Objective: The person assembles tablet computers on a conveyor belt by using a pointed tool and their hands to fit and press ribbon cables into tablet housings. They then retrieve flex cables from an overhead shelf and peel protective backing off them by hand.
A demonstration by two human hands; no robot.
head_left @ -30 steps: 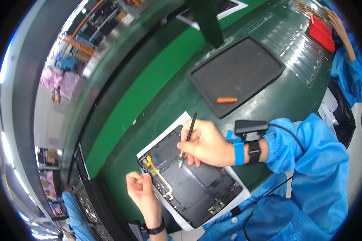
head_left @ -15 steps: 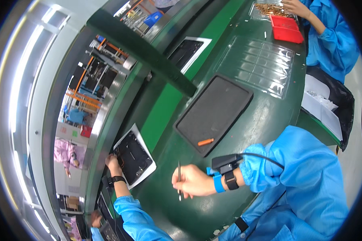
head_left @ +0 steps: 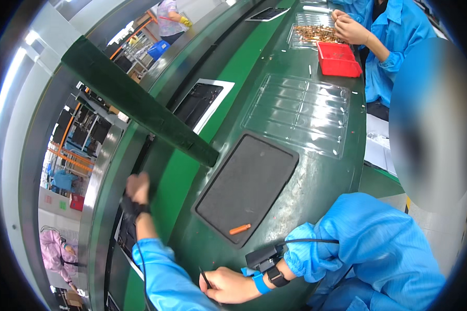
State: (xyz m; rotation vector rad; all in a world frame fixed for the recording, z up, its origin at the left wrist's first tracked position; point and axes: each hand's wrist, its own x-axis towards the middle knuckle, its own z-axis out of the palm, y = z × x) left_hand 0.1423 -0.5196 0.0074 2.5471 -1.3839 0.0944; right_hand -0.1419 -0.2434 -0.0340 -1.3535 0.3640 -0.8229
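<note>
My left hand (head_left: pixel 138 189) reaches over the green conveyor belt, and its fingers are smeared by motion. Partly hidden beneath that wrist and forearm lies a black device panel (head_left: pixel 123 234) on a white sheet. My right hand (head_left: pixel 232 286), near the front edge of the bench, is closed around a thin dark pen-like tool (head_left: pixel 205 279). Ahead of the right hand, a dark grey tray (head_left: pixel 249 186) rests on the green bench with a short orange stick-like piece (head_left: pixel 240 228) at its near end.
A green post (head_left: pixel 140 109) slants over the belt (head_left: pixel 184 160). Another black panel on white (head_left: pixel 202 101) lies farther along it. Clear plastic trays (head_left: pixel 301 114) and a red bin (head_left: pixel 339 59) stand on the bench. A co-worker's hands (head_left: pixel 352 30) are beside small brownish parts (head_left: pixel 314 34).
My left hand has come off the black panel and moved farther along the belt. The panel now sits lower left in view. My right hand still grips the tool, lower in view. The head view has shifted.
</note>
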